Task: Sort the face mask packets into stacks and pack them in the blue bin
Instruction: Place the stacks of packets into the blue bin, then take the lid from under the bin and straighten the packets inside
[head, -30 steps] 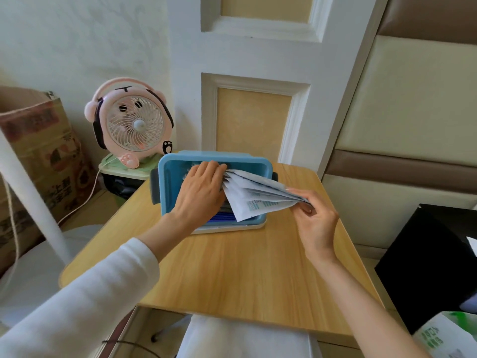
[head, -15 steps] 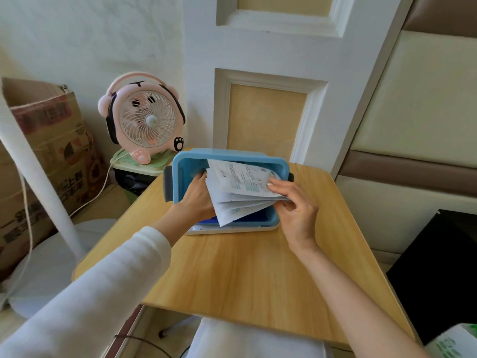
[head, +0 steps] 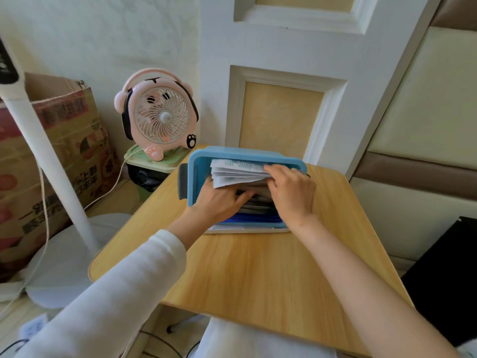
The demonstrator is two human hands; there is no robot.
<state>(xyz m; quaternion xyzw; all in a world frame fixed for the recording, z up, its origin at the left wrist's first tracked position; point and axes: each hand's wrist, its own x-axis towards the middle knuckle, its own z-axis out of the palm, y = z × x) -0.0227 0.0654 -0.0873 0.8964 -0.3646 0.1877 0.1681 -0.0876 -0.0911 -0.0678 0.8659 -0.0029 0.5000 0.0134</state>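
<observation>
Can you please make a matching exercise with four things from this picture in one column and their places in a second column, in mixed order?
Things:
1. fan
2. bin
3. packets
4. box

Places:
A. far edge of the table
B. far left, on the floor
C. inside the bin, under the right hand
D. on a green stand, left of the bin

Pairs: 1-D, 2-A, 3-C, 4-B

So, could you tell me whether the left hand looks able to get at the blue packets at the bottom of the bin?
Probably yes: the left hand is already inside the blue bin, beneath the white packets that the right hand holds, with the blue packets exposed beside it.
</observation>
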